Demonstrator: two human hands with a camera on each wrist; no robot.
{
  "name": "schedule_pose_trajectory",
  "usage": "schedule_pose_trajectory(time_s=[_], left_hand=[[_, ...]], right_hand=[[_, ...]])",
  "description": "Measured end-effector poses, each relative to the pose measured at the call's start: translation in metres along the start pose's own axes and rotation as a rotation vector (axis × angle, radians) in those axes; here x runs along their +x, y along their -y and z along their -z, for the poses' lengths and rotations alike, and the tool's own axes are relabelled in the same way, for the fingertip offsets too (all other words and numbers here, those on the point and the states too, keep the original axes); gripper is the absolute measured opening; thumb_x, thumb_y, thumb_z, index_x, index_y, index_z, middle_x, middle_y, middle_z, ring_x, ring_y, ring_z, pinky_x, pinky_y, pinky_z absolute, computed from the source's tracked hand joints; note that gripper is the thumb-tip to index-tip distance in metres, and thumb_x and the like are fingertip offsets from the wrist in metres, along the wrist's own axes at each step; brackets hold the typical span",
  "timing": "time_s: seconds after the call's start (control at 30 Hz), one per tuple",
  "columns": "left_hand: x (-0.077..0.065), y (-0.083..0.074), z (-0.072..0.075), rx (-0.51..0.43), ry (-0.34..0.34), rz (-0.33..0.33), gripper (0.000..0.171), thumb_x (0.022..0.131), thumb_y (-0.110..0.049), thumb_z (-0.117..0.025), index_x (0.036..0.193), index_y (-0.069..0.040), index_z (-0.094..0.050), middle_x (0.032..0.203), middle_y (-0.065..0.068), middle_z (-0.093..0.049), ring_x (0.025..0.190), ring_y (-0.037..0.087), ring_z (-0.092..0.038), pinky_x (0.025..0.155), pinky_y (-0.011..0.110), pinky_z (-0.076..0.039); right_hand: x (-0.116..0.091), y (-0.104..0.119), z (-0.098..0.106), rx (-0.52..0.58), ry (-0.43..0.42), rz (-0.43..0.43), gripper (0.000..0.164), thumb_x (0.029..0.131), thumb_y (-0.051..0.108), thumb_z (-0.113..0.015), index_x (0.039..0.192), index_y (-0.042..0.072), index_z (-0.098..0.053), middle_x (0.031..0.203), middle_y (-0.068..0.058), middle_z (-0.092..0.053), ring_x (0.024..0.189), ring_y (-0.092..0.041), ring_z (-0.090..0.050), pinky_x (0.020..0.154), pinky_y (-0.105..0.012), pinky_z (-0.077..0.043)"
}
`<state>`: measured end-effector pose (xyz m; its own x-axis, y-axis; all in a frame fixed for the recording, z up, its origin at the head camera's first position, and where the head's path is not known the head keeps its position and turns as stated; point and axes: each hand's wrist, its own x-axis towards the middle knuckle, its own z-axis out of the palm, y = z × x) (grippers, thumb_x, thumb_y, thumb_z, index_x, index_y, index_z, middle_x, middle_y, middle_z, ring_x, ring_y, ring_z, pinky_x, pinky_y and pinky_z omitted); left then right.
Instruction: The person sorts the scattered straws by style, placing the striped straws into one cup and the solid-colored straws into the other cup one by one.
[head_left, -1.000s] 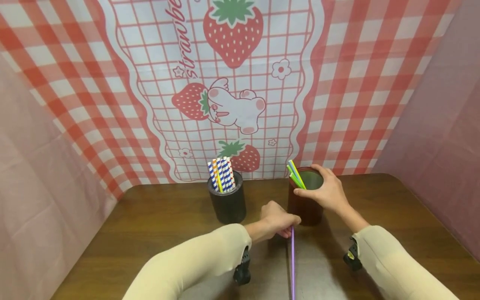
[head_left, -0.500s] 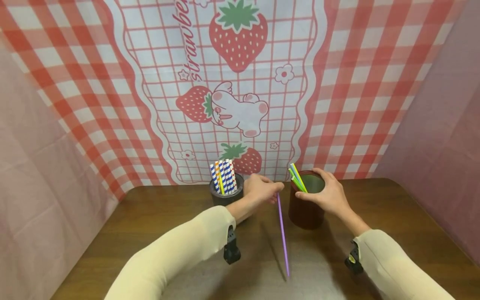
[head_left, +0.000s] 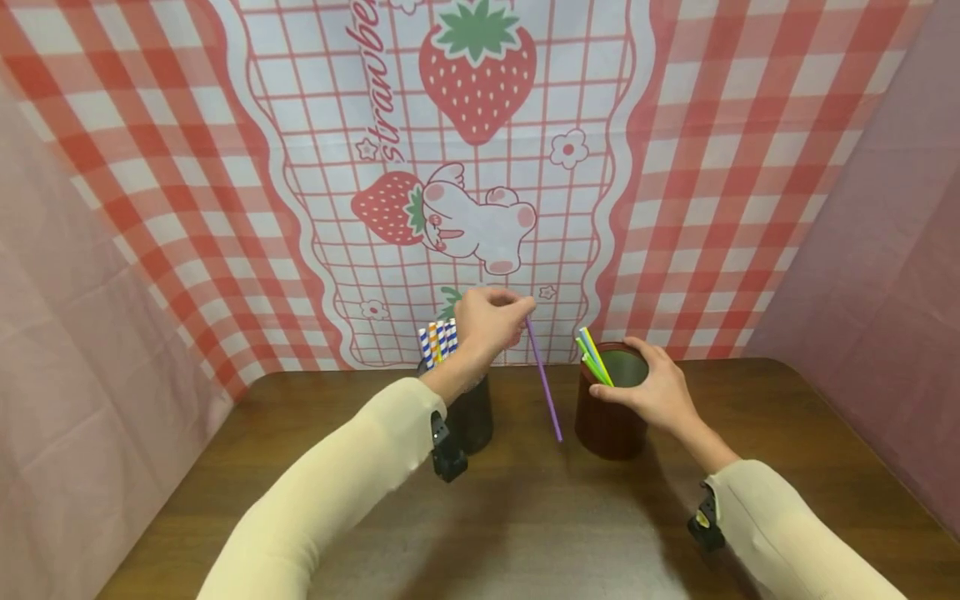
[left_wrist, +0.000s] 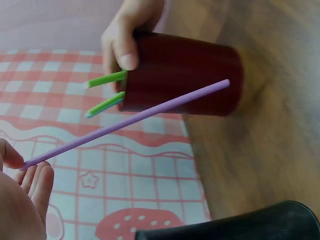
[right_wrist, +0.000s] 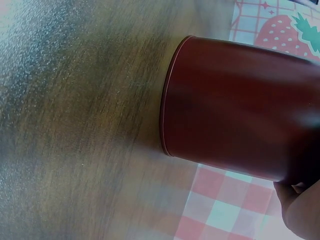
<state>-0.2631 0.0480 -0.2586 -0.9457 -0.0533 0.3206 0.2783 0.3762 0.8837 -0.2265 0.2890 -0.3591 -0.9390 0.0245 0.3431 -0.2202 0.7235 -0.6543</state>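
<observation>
A purple drinking straw [head_left: 544, 383] hangs at a slant, its upper end pinched between the thumb and fingers of my left hand [head_left: 486, 327]. In the left wrist view its lower end overlaps the dark red cup [left_wrist: 190, 65], but in the head view it hangs left of that cup, apart from it. My right hand [head_left: 662, 385] grips the red cup around its rim. Green, yellow and blue straws [head_left: 592, 357] lean at the cup's left side. Behind my left hand stands a black cup [head_left: 477, 417] with striped paper straws [head_left: 435, 343], partly hidden by my wrist.
Both cups stand towards the back of a brown wooden table [head_left: 525, 517]. A checked strawberry-print cloth [head_left: 480, 200] hangs right behind them. Pink cloth [head_left: 97, 333] hangs on the left side, and more on the right.
My left hand has risen up and to the left with the purple straw, lifting its lower end off the front of the table. My right hand stays on the red cup.
</observation>
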Motion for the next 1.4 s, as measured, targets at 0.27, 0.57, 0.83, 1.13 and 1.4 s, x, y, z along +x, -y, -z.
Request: schedule_pose_trajectory(time_s=[0.27, 0.57, 0.83, 1.13, 1.4], left_hand=[[0.013, -0.012, 0.009, -0.024, -0.11, -0.141, 0.009, 0.074, -0.021, -0.071, 0.079, -0.015, -0.074, 0.076, -0.004, -0.072, 0.069, 0.01, -0.065, 0.074, 0.027, -0.052], [0.022, -0.027, 0.02, -0.179, -0.195, -0.203, 0.008, 0.076, -0.015, -0.07, 0.079, -0.01, -0.074, 0.073, 0.001, -0.072, 0.062, 0.013, -0.065, 0.061, 0.026, -0.054], [0.024, -0.037, 0.026, -0.362, -0.206, -0.215, 0.01, 0.08, -0.008, -0.066, 0.085, -0.004, -0.073, 0.077, 0.007, -0.072, 0.066, 0.018, -0.07, 0.064, 0.027, -0.058], [0.017, -0.029, 0.004, -0.345, -0.198, -0.209, 0.008, 0.077, -0.009, -0.066, 0.08, -0.007, -0.074, 0.074, 0.004, -0.072, 0.063, 0.015, -0.068, 0.063, 0.027, -0.057], [0.007, -0.011, -0.018, -0.287, -0.168, -0.188, 0.009, 0.076, -0.013, -0.067, 0.079, -0.011, -0.075, 0.072, -0.002, -0.072, 0.062, 0.01, -0.066, 0.059, 0.025, -0.054]], right_hand=[[0.001, -0.002, -0.002, 0.001, 0.0, -0.002, 0.093, 0.067, 0.046, -0.084, 0.139, 0.004, -0.044, 0.123, -0.023, -0.051, 0.098, -0.035, -0.052, 0.072, -0.04, -0.044], [0.001, 0.001, -0.002, 0.001, -0.007, 0.004, 0.091, 0.066, 0.046, -0.084, 0.138, 0.005, -0.045, 0.125, -0.023, -0.052, 0.101, -0.035, -0.052, 0.075, -0.042, -0.044], [0.0, 0.001, -0.001, 0.005, -0.002, -0.001, 0.091, 0.067, 0.046, -0.084, 0.139, 0.005, -0.045, 0.125, -0.023, -0.051, 0.102, -0.036, -0.052, 0.075, -0.043, -0.044], [-0.001, 0.0, -0.001, -0.005, 0.011, -0.017, 0.092, 0.068, 0.047, -0.083, 0.14, 0.005, -0.043, 0.128, -0.023, -0.05, 0.103, -0.037, -0.051, 0.076, -0.045, -0.044], [0.0, 0.001, -0.001, -0.007, -0.013, 0.001, 0.091, 0.066, 0.045, -0.084, 0.138, 0.005, -0.045, 0.129, -0.024, -0.05, 0.108, -0.038, -0.051, 0.082, -0.05, -0.044]])
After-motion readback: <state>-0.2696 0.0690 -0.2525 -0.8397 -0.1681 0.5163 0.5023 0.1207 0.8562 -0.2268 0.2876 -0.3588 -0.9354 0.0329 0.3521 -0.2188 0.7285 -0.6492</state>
